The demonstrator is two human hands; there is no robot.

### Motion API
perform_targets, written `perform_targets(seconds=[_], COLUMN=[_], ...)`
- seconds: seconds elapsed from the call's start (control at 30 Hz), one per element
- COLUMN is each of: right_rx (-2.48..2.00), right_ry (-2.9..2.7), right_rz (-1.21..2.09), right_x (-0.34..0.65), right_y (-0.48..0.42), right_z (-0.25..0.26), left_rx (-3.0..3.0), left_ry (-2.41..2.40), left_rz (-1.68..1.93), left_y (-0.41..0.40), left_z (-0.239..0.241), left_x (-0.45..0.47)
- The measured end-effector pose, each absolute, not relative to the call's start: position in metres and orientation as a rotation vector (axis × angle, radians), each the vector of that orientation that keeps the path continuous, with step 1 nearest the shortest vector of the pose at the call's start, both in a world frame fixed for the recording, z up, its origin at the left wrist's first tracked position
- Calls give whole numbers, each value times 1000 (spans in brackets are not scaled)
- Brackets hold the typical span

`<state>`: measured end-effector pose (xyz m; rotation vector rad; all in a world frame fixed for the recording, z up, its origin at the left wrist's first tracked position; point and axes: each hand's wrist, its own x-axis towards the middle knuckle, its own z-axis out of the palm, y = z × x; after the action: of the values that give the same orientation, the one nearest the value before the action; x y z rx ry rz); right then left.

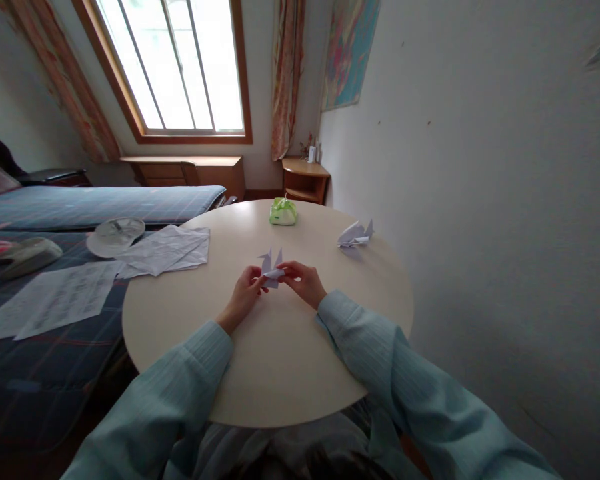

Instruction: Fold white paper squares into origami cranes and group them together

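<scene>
Both of my hands meet over the middle of a round cream table [270, 373] around a folded white paper crane [271, 272]. From the left, my left hand [249, 288] pinches the crane's side between thumb and fingers. On the other side, my right hand [303, 280] grips the paper near a rolled or curled wing. Two pointed tips of the crane stand up between the hands. Its lower part is partly hidden by my fingers. Another folded paper crane [354, 235] rests on the table, farther back to the right.
A green tissue pack [283, 212] stands at the table's far edge. White paper sheets [167, 250] overlap its left edge. On the plaid bed [55, 400] at left lie printed sheets [70, 297] and a round, pale object [115, 237]. A white wall [490, 233] rises close on the right.
</scene>
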<state>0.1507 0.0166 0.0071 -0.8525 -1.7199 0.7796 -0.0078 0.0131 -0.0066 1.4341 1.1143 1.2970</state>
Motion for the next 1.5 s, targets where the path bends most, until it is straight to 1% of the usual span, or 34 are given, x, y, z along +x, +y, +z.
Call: perform_targets(seconds=[0.5,0.73,0.83,1.07,1.3,1.5], right_rx=[-864,-899,-887,-870,-918,-968], right_ry=[-1727,-1748,-1666,-1378,-1456,-1312], right_rz=[759,667,763,1153,1340,1498], right_x=[150,151,151,151,152,153], right_y=[15,14,14,25,23,20], right_z=[11,12,11,6,8,11], left_rx=[1433,1429,1446,1490,1501,1543], left_ry=[1112,1093,1093,1137,1143,1170], left_rz=[1275,1273,1298,1383,1396,1429], left_y=[14,12,11,10,9,12], left_z=[-7,-6,-5,-4,-3,-7], left_x=[-9,-8,-8,-9,-9,-12])
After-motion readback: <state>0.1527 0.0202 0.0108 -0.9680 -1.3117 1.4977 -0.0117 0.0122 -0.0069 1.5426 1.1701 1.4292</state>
